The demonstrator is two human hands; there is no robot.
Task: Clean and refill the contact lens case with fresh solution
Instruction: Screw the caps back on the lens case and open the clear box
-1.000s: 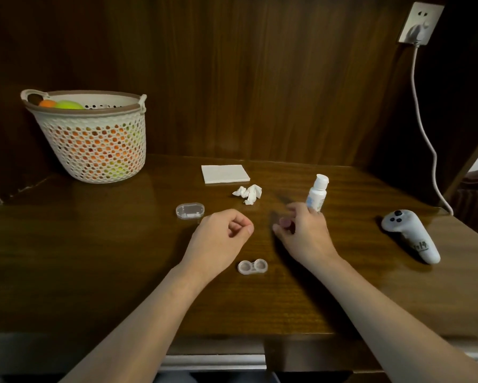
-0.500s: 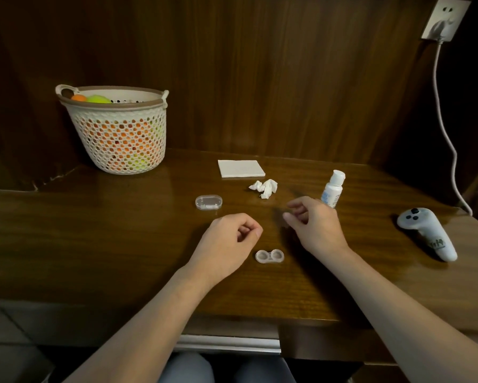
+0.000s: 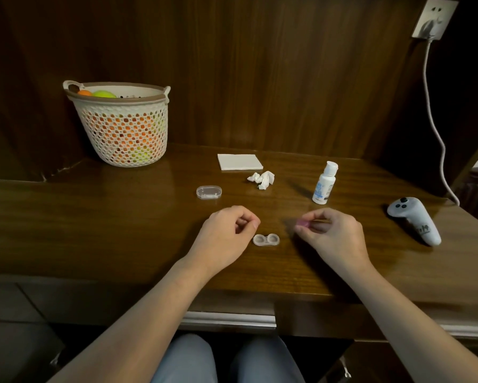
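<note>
A clear two-well contact lens case (image 3: 266,240) lies uncapped on the wooden table (image 3: 94,217), between my hands. My left hand (image 3: 226,233) rests just left of it with the fingers curled; whether it holds anything is hidden. My right hand (image 3: 332,233) hovers just right of the case and pinches a small pink cap (image 3: 303,223) between thumb and fingers. A small white solution bottle (image 3: 324,183) with a blue label stands upright behind my right hand, cap on.
A crumpled tissue (image 3: 262,179) and a flat white pad (image 3: 239,161) lie behind the case. A clear oval box (image 3: 209,192) sits to the left. A white controller (image 3: 413,220) lies right. A mesh basket (image 3: 121,125) of balls stands back left.
My right hand has drawn back from beside the bottle toward the lens case, and the pink cap now shows in its fingers. The left hand stayed put. The view has tilted.
</note>
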